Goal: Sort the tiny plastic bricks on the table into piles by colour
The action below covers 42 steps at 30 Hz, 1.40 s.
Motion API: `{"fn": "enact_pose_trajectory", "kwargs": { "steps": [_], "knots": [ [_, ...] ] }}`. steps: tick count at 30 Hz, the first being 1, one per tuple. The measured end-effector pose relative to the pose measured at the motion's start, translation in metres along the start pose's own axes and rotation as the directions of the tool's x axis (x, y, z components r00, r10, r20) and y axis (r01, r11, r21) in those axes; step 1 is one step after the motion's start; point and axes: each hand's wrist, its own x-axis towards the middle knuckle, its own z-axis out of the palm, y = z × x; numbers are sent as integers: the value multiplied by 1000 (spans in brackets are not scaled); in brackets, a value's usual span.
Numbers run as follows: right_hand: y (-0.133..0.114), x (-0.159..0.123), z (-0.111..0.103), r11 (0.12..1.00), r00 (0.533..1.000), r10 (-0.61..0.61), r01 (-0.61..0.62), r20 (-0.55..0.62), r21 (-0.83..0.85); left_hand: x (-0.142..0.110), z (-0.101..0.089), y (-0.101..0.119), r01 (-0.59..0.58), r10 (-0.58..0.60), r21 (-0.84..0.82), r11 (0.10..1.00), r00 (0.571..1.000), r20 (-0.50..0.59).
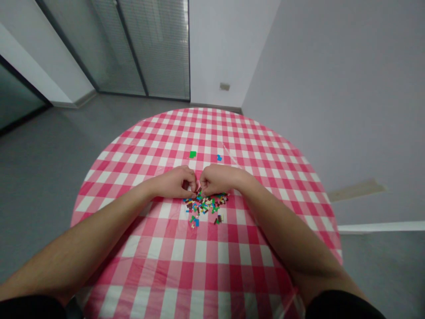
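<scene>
A loose heap of tiny multicoloured plastic bricks [206, 206] lies on a pink-and-white gingham tablecloth [199, 266]. My left hand [174, 182] and my right hand [215, 179] curl just above the heap's far edge, their fingertips pinched and close to each other. Whether either pinch holds a brick is hidden by the fingers. Beyond my hands, a green brick [192, 154] and a blue brick [219, 157] lie apart from the heap.
The round table stands on a grey floor. Behind it are glass partitions with slatted blinds [156, 48], and a pale wall [332, 88] runs along the right. A small wall plate [225, 87] sits low on the far wall.
</scene>
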Motion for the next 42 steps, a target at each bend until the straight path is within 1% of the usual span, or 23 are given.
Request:
{"fn": "enact_pose_trajectory", "kwargs": {
  "steps": [2,7,9,12,14,20,26,31,36,39,42],
  "knots": [
    [-1,1,1,1000,1000,4,-4,3,-5,0,-1,0,-5,5,-1,1000,1000,3],
    [-1,-1,-1,999,995,-3,-1,103,36,0,-3,3,-5,6,-40,999,1000,17],
    [-1,-1,-1,999,997,-3,-1,75,50,0,-3,3,2,-1,-47,999,1000,22],
    [-2,0,1,998,1000,-5,7,-27,57,-1,-3,2,15,-15,-42,999,1000,15],
    [-2,2,1,998,998,-2,6,-61,55,-1,-2,0,20,-20,-40,999,1000,9],
    [-1,1,1,997,996,39,-32,-86,74,-1,0,-1,35,-36,-57,998,999,-1],
    [6,-1,0,992,996,-9,21,-93,121,-1,0,2,19,-19,-68,998,1000,-3],
    [15,-1,-1,983,1000,-6,8,-10,182,-1,-1,2,15,-15,-63,998,1000,-2],
    [18,0,-3,984,999,-9,3,32,178,-1,-2,3,8,-8,-58,998,1000,3],
    [18,0,-3,980,997,13,-27,72,196,0,-2,3,0,0,-56,998,1000,5],
    [19,0,-2,978,997,12,-26,73,207,0,-1,3,2,-2,-51,999,1000,2]
  ]
}}
